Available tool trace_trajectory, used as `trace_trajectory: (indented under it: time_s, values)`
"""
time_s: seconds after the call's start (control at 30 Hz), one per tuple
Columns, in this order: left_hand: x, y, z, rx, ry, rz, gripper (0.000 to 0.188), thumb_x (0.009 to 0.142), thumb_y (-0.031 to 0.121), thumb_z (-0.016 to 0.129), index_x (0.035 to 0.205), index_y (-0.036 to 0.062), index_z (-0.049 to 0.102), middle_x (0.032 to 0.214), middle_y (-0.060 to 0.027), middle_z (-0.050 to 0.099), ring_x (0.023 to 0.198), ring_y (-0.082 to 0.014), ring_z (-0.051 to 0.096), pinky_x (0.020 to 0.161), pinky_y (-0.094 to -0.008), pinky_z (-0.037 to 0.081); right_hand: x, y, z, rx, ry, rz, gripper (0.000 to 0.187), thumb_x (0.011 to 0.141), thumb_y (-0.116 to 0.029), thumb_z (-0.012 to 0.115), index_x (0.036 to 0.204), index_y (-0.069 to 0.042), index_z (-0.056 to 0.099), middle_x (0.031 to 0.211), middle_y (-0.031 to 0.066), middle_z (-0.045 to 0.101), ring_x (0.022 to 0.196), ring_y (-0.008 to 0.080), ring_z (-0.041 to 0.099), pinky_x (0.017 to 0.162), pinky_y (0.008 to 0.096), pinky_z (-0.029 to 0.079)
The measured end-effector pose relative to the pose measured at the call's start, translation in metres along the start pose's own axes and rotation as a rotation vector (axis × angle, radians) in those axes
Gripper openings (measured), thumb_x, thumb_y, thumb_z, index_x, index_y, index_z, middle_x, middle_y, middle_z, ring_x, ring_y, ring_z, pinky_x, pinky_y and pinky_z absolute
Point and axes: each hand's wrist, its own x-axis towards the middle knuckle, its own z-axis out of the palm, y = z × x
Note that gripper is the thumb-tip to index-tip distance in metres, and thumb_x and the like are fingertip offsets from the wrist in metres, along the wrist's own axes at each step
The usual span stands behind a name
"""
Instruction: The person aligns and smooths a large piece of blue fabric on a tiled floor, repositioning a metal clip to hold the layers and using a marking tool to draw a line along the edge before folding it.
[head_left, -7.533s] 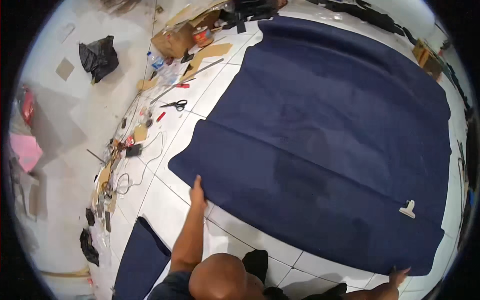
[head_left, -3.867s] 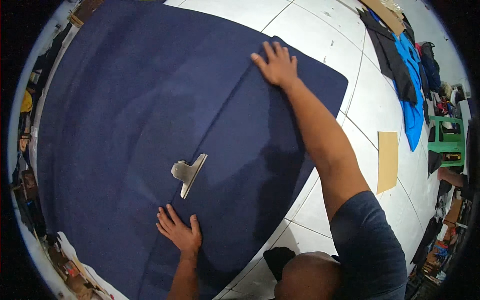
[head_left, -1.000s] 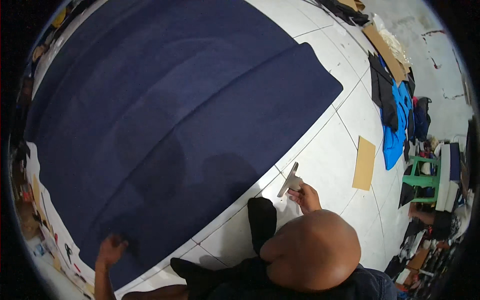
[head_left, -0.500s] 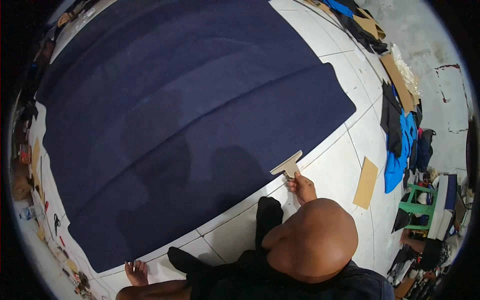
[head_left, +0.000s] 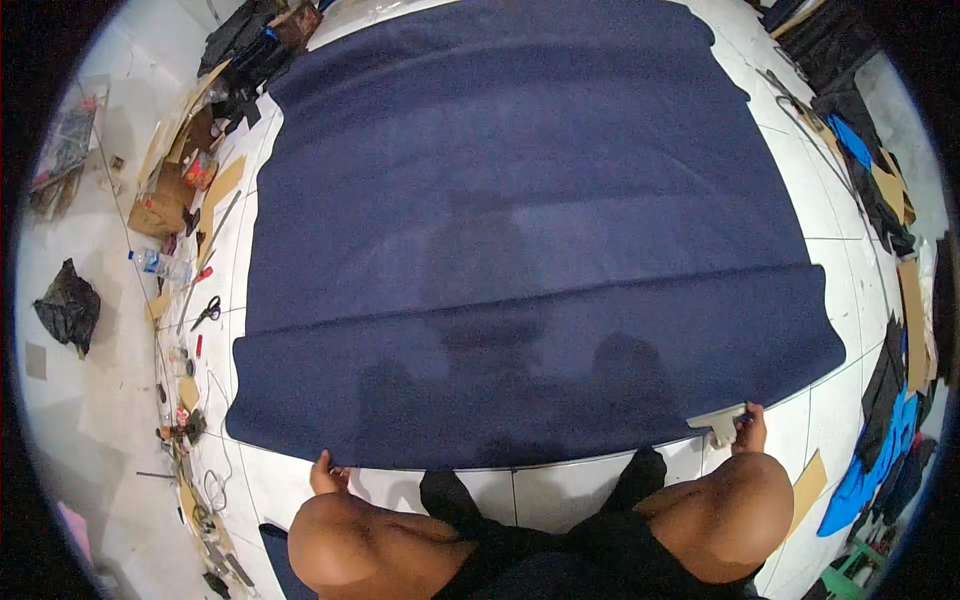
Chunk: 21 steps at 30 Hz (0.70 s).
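Observation:
A large navy blue fabric sheet lies spread before me, its near part folded over in a wide strip. My right hand is closed on a wide, pale bulldog clip at the sheet's near edge, toward the right. The clip's broad jaw lies at the fabric's border; whether it bites the cloth I cannot tell. Down at the near left edge, my left hand has its fingers apart, one fingertip touching the fabric's border. My knees partly hide both forearms.
White floor tiles surround the sheet. Scissors, a plastic bottle and cardboard pieces lie on the left. Along the right are blue cloth, dark cloth, a cardboard piece and a green stool. My feet stand by the near edge.
My view has swung round to the left, so the sheet now sits squarely ahead. My left hand has come up to the fabric's border. The right hand still holds the clip.

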Motion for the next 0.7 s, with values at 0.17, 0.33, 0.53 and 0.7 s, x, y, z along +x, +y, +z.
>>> trace_trajectory:
  time_s: [0.17, 0.33, 0.53, 0.7]
  values:
    - [-0.069, 0.078, 0.014, -0.139, -0.101, 0.226, 0.031, 0.085, 0.028, 0.060, 0.107, 0.0072, 0.053, 0.098, -0.0077, 0.059, 0.083, -0.0205, 0.057, 0.069, -0.0360, 0.049, -0.057, -0.079, 0.015, 0.075, -0.125, -0.114, 0.039, 0.085, -0.035, 0.059, 0.106, -0.002, 0.055, 0.098, 0.0117, 0.061, 0.085, 0.0241, 0.062, 0.070, 0.0332, 0.050]
    - [-0.089, 0.197, 0.124, 0.077, -0.124, 0.500, 0.024, 0.087, 0.035, 0.060, 0.091, 0.0106, 0.057, 0.074, -0.0006, 0.057, 0.059, -0.0088, 0.049, 0.054, -0.0255, 0.042, -0.055, -0.158, 0.094, -0.118, -0.106, -0.556, 0.036, 0.089, -0.039, 0.058, 0.105, -0.006, 0.058, 0.092, 0.0047, 0.061, 0.081, 0.0155, 0.058, 0.071, 0.0283, 0.046]
    - [-0.069, 0.130, 0.230, 1.140, -0.017, 1.322, 0.045, 0.086, 0.041, 0.060, 0.095, -0.0032, 0.057, 0.097, -0.0208, 0.058, 0.093, -0.0370, 0.053, 0.085, -0.0481, 0.040, -0.034, -0.086, 0.199, -0.898, -0.170, -1.200, 0.029, 0.087, -0.028, 0.062, 0.094, 0.000, 0.059, 0.085, 0.0134, 0.062, 0.080, 0.0253, 0.060, 0.072, 0.0371, 0.048]
    - [-0.059, 0.043, 0.244, 1.419, -0.224, 1.267, 0.071, 0.088, 0.048, 0.051, 0.140, 0.0026, 0.035, 0.145, -0.0290, 0.026, 0.134, -0.0452, 0.024, 0.108, -0.0565, 0.017, -0.025, -0.017, 0.215, -1.324, -0.125, -1.558, 0.056, 0.083, -0.043, 0.061, 0.122, -0.003, 0.054, 0.128, 0.0197, 0.048, 0.125, 0.0371, 0.040, 0.106, 0.0527, 0.026]
